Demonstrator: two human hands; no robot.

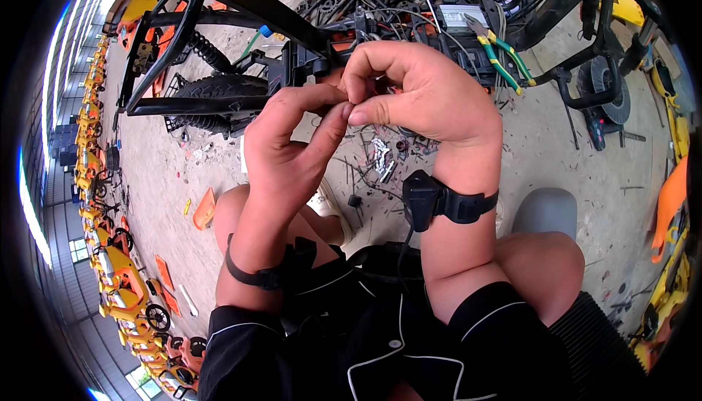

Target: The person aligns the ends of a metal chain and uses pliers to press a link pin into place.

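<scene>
My left hand point(292, 137) and my right hand point(420, 97) meet at the fingertips in the centre, both pinched around something small that is mostly hidden; a bit of red shows between the fingers. Just beyond them is a black vehicle frame point(267, 17) with cables and dark components. Pliers with green and yellow handles point(512, 64) lie on it to the right of my right hand, beside a silver box point(461, 19).
A knobby tyre point(216, 90) lies left, a small wheel point(614, 94) right. Small debris point(382, 159) and an orange plastic piece point(203, 209) are on the concrete floor point(168, 181). A grey stool point(545, 207) is by my right knee. Rows of yellow vehicles point(121, 284) line the left.
</scene>
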